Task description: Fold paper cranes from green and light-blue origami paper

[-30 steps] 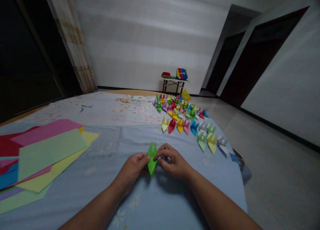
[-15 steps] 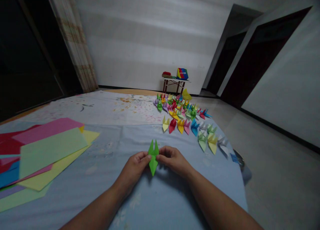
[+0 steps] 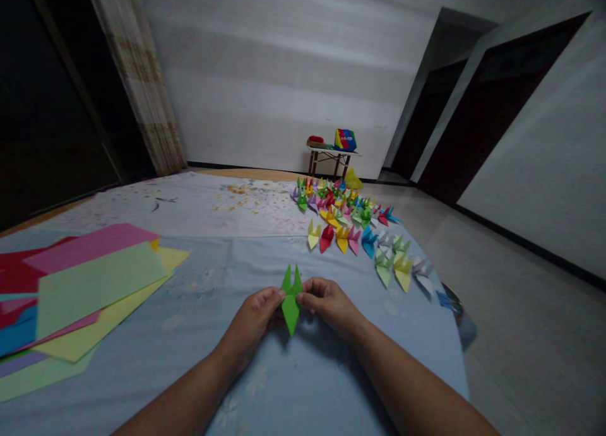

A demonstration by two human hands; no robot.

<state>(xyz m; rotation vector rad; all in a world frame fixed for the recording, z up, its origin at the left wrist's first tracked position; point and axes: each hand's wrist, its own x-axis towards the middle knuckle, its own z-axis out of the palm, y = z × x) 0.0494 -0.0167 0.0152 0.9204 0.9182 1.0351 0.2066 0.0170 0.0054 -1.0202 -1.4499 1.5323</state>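
Left hand (image 3: 259,306) and right hand (image 3: 330,303) pinch opposite edges of a bright-green, two-pointed folded-paper piece (image 3: 290,313) over the pale-blue cloth (image 3: 189,360). Its folding appears partial. Winged multicoloured paper figures (image 3: 326,239) stand at right, apparently complete; flat coloured paper sheets (image 3: 99,284) lie unfolded at left.

Dimly lit wht wall (image 3: 265,64), gry flr (image 3: 516,316), patterned curtain (image 3: 139,76) L, dk door (image 3: 497,108) R

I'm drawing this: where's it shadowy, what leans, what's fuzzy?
Head view: soft shadow on the blue fabric tablecloth beneath the bare right hand; head view: the nearer dark-brown door leans, probably lens distortion; head view: lettering on the red, yellow and blue box, too fuzzy to read.
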